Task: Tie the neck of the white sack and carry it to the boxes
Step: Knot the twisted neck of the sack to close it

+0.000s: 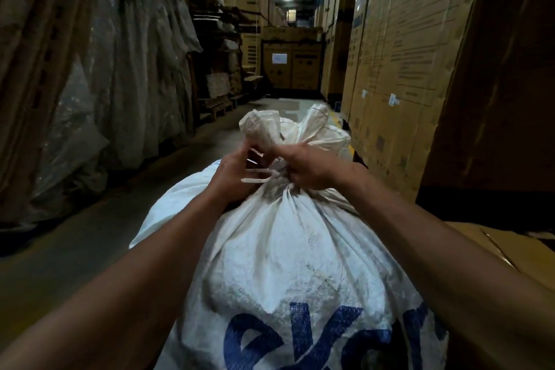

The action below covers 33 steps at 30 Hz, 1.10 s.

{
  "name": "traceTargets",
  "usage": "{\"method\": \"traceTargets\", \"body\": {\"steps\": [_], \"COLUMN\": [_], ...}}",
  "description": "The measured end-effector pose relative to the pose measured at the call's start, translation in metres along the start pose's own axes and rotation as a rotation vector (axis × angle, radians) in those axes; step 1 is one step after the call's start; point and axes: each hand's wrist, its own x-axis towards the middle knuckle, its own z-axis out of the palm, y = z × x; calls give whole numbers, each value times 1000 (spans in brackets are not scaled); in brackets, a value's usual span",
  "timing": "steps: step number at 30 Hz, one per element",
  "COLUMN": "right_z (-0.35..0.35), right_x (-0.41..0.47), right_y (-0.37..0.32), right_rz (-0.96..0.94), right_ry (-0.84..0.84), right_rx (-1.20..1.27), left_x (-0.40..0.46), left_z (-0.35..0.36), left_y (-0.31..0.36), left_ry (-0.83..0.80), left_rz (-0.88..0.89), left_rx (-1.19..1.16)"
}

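Observation:
A full white woven sack [288, 255] with blue lettering fills the lower middle of the view, its neck [283, 189] gathered tight. A white tie strip [256, 175] wraps the neck, with loose ends pointing left. My left hand [232, 172] pinches the strip on the left of the neck. On the right side, my right hand [306, 166] grips the bunched neck and strip. The sack's open flaps [270, 126] stick up beyond both hands.
Tall stacks of cardboard boxes [399, 54] line the right side, with more boxes [292, 63] at the aisle's far end. Plastic-draped goods [90, 69] stand along the left. A concrete aisle floor [75, 237] runs between. A flat carton [510, 252] lies at my right.

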Motion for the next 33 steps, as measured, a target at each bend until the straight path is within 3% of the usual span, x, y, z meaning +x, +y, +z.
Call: {"method": "traceTargets", "body": {"steps": [3, 7, 12, 15, 20, 24, 29, 33], "right_z": [3, 6, 18, 23, 23, 26, 28, 27], "right_x": [9, 15, 16, 10, 2, -3, -7, -10], "right_y": [3, 19, 47, 51, 51, 49, 42, 35], "right_rz": [39, 48, 46, 86, 139, 182, 236, 264], "right_ry": [-100, -92, -149, -155, -140, -106, -79, -60], "right_rx": [-211, -411, -360, -309, -318, -239, -244, -276], "left_x": [-1, 4, 8, 9, 1, -7, -9, -4], "left_z": [1, 5, 14, 15, 12, 8, 17, 34], "left_y": [-5, -11, -19, -22, -13, 3, 25, 39], "left_ry": [20, 35, 122, 122, 76, 107, 172, 374], "left_rz": [-36, -27, 48, 114, 50, 78, -213, -411], "left_rx": [-72, -16, 126, 331, 483, 274, -329, -508]}}
